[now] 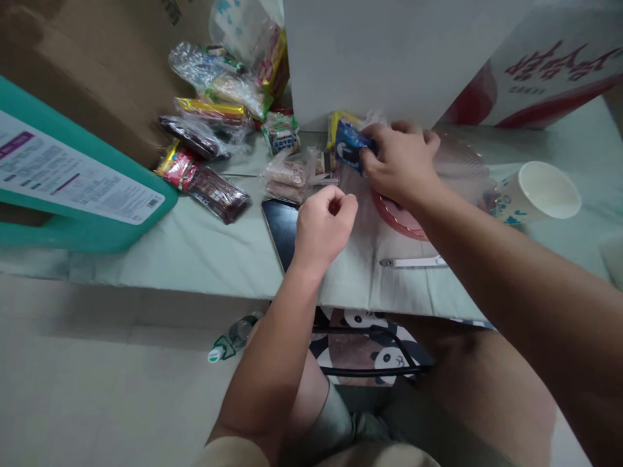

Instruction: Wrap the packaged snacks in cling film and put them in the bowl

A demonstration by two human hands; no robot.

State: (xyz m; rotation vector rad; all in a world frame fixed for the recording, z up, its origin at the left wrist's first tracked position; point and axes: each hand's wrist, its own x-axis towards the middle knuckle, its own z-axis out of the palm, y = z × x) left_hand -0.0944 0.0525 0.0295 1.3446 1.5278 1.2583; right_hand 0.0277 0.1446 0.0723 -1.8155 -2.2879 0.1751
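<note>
My right hand (403, 159) pinches a small blue snack packet (351, 146) between thumb and fingers, in front of the white box and over the left side of a pink plate (403, 224). My left hand (327, 220) is curled closed above the table, close to the right edge of a dark phone (282, 227); its palm side is hidden, so I cannot tell whether anything is in it. Just beyond that hand lie clear-wrapped snacks (287, 172). A yellow packet (341, 123) shows behind the blue one.
Wrapped snacks (224, 91) are heaped at the back left, beside a cardboard box (97, 71) and a teal container (146, 227). A large white box (379, 58) stands behind. To the right are a paper cup (549, 191) and a white pen-like stick (413, 263). A bottle (238, 334) is below the table edge.
</note>
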